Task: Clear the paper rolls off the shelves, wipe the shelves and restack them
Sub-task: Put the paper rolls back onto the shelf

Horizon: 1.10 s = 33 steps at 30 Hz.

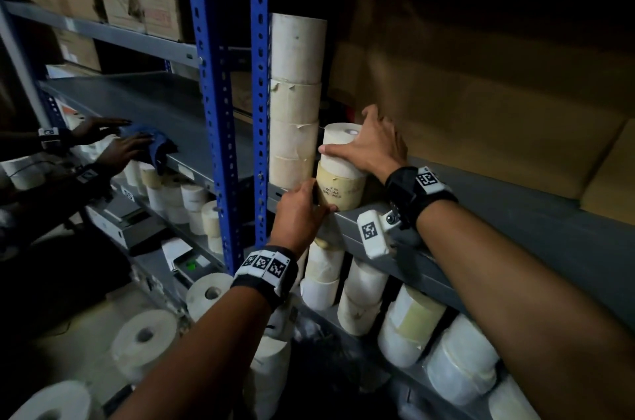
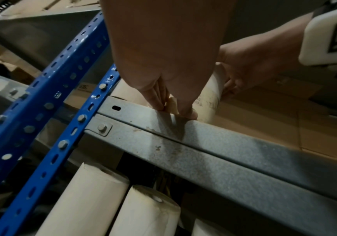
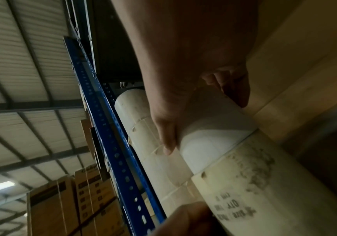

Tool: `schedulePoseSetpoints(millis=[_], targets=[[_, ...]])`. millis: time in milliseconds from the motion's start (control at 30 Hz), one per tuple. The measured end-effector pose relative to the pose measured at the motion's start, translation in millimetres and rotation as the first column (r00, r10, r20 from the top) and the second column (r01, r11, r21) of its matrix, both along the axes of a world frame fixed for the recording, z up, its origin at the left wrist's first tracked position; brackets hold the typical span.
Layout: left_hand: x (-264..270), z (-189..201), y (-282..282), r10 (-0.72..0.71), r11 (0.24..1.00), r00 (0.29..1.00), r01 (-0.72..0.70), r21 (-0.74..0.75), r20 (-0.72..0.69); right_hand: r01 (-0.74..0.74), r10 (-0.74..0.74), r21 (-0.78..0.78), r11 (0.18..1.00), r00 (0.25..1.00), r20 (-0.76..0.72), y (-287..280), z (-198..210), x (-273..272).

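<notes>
Two stacked paper rolls stand at the front edge of the grey shelf (image 1: 515, 213), just beside a taller column of rolls (image 1: 295, 99). Right hand (image 1: 374, 148) clasps the white upper roll (image 1: 340, 151); left hand (image 1: 299, 213) grips the yellowish lower roll (image 1: 340, 189). Best handled by keeping both aligned, so the pair moves as one.
</notes>
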<state>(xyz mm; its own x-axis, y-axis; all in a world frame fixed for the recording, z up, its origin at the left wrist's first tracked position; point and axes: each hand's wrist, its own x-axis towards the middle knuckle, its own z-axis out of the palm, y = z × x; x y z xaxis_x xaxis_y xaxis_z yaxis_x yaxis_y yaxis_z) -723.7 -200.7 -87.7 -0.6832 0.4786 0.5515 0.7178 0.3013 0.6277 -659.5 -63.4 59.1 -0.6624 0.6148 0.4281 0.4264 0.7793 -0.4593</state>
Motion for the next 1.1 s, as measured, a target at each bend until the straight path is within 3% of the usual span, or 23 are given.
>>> schedulePoseSetpoints(millis=[400,500,567,667,767,933,1100], targets=[[1.8,2.7,-0.1,0.005,1.000,1.000,-0.005,-0.026,0.001,0.082,-0.083,-0.024,0.996,0.994,-0.073,-18.4,-11.8,-5.0],[0.0,6.1,-2.3,-0.021,1.000,0.999,0.022,-0.022,0.030,-0.037,0.028,-0.107,0.994,0.996,-0.086,-9.4,-12.6,4.1],[-0.2,10.6,-3.8,-0.049,0.999,0.996,0.047,0.026,0.072,-0.173,0.144,-0.286,0.942,0.982,-0.120,6.1,-17.8,17.3],[-1.6,17.6,-1.1,-0.086,0.994,0.989,0.077,0.080,0.116,-0.343,0.282,-0.533,0.774,0.939,-0.194,26.7,-33.5,40.5],[-3.5,16.4,5.3,-0.086,0.996,0.988,0.083,0.026,0.126,-0.360,0.361,-0.610,0.706,0.924,-0.127,32.6,-55.5,47.4],[-11.3,8.8,8.1,-0.063,0.998,0.995,0.064,-0.012,0.079,-0.356,0.309,-0.611,0.707,0.933,-0.186,35.2,-77.4,30.8],[-19.4,8.6,5.2,-0.034,0.996,0.999,0.037,-0.076,0.041,-0.280,0.259,-0.528,0.802,0.959,-0.115,41.0,-89.4,19.7]])
